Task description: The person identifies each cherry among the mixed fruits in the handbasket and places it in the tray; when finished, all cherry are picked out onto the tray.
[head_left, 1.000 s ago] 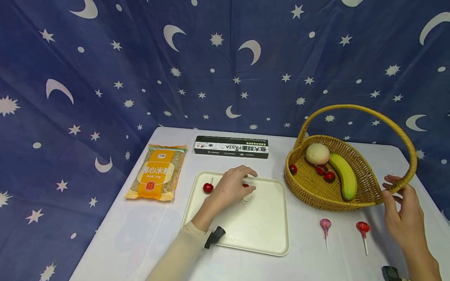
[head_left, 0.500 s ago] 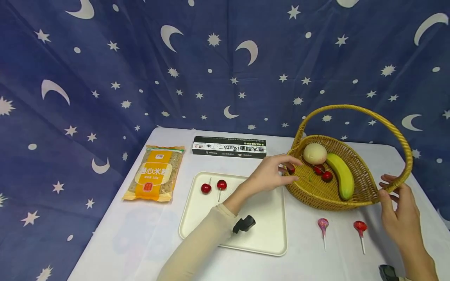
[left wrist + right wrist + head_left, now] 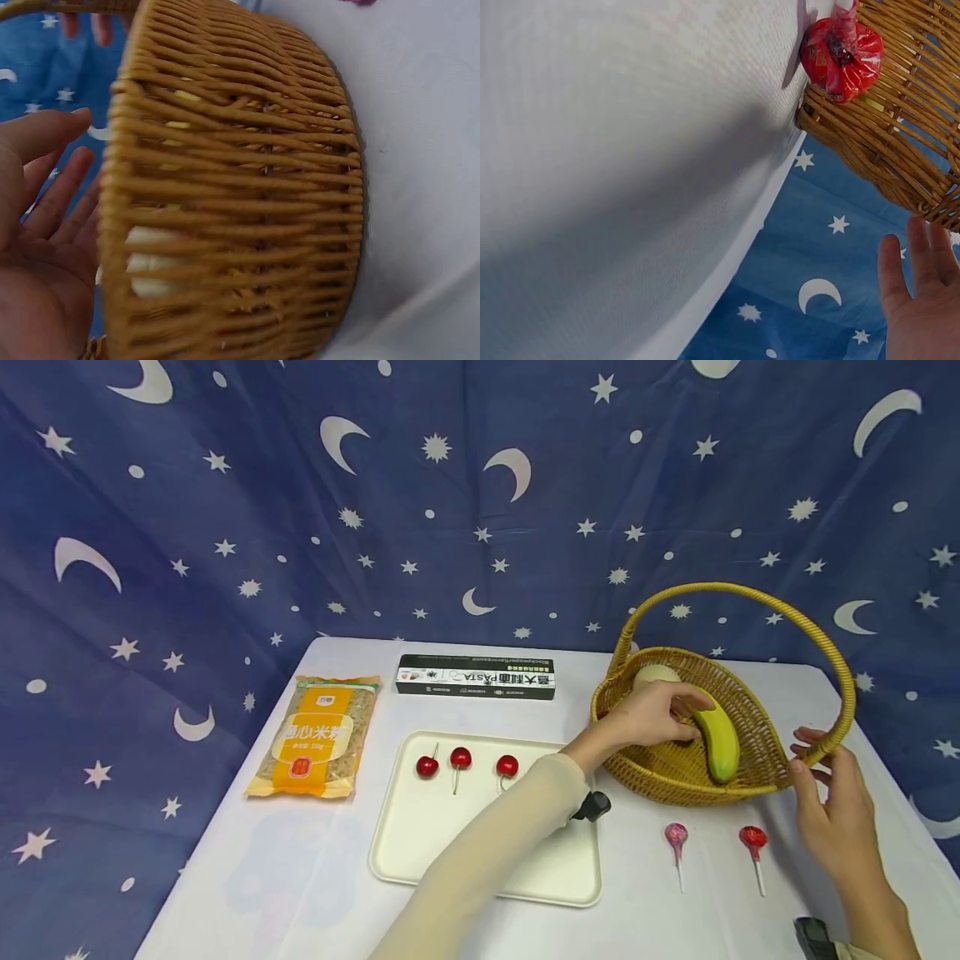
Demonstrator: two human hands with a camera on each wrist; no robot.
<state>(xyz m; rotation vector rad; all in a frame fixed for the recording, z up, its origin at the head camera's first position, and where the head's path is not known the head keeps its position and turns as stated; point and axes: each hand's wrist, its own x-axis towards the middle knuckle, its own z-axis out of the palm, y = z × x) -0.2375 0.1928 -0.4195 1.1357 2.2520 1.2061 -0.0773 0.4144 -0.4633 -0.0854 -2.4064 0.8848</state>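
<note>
My left hand [image 3: 654, 714] reaches over the near-left rim into the wicker basket [image 3: 750, 714], fingers bent and thumb apart. Its fingertips are right over dark red cherries, mostly hidden beneath it. In the left wrist view the palm [image 3: 45, 277] is cupped beside the basket wall [image 3: 232, 187], with a gap between thumb and fingers. A banana [image 3: 720, 743] and a pale round fruit [image 3: 656, 675], partly covered, lie in the basket. My right hand [image 3: 838, 802] holds the basket at the right foot of its handle, fingers behind it. Three cherries with stems, one a red cherry [image 3: 461, 758], lie on the cream tray [image 3: 450, 835].
Two lollipops, a pink lollipop [image 3: 677, 835] and a red lollipop [image 3: 753, 838], lie in front of the basket. A black pasta box [image 3: 476, 677] stands behind the tray. An orange-labelled food bag [image 3: 315, 735] lies at left. A star-patterned blue cloth [image 3: 420, 527] hangs behind the table.
My left hand has left a cherry on the tray and moved right, past the basket rim to its inside. The right hand keeps its hold. The head view has shifted slightly.
</note>
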